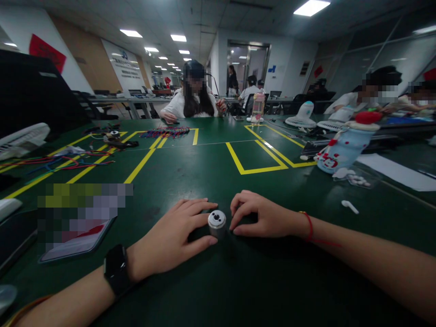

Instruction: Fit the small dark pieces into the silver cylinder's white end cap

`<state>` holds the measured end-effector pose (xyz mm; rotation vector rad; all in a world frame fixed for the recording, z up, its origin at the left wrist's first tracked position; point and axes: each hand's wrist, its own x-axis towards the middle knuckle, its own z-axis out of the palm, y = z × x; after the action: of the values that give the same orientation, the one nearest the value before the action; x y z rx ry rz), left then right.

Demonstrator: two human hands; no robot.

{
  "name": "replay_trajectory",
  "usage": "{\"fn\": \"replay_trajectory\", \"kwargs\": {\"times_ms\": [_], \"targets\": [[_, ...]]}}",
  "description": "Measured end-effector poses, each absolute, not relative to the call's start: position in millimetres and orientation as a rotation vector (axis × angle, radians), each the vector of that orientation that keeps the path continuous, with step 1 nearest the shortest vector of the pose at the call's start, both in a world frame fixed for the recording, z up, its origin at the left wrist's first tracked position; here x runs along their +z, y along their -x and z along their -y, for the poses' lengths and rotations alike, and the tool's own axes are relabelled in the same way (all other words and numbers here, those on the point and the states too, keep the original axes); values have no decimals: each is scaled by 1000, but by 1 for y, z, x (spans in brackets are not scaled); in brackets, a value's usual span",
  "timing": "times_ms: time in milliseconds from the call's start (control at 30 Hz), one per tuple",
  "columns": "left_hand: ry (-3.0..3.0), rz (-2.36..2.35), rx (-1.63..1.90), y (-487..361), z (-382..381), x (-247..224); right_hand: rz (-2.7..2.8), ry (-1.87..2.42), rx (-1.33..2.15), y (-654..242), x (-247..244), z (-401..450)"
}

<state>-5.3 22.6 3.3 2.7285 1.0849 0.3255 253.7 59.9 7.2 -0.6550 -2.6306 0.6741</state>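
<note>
Metal cylinder (pixel 217 221) upright at lower centre.
The left hand (pixel 177 236) flanks it, whether clamped I cannot tell; the right hand (pixel 259 218), loosely curled and unclosed, rests just beside it.

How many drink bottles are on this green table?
2 that I can make out: a clear bottle near the far edge of the table, and a light-blue bottle on the right, beyond the right hand. Others may be hidden.
</note>
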Motion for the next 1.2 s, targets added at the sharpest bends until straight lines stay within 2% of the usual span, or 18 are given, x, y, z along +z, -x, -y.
{"fn": "replay_trajectory", "kwargs": {"times_ms": [167, 333, 467, 600, 900, 1067, 1200], "targets": [[-2724, -1060, 340, 6, -24, 2, 2583, 642, 776, -256, 9, -58], [-2688, -1050, 382, 10, -22, 1, 2172, 828, 1037, -270, 11, -73], [-2668, -1035, 405, 14, -22, -1, 1846, 1231, 796, -297, 4, -108], [-2665, -1018, 441, 15, -24, -4, 1739, 1337, 697, -320, -8, -138], [-2672, -999, 480, 11, -24, -2, 2124, 1268, 706, -307, -3, -119], [-2688, -1002, 481, 10, -25, -2, 2685, 789, 771, -279, 12, -85], [-2692, -1003, 492, 10, -26, -2, 2672, 669, 793, -260, 13, -68]]}}
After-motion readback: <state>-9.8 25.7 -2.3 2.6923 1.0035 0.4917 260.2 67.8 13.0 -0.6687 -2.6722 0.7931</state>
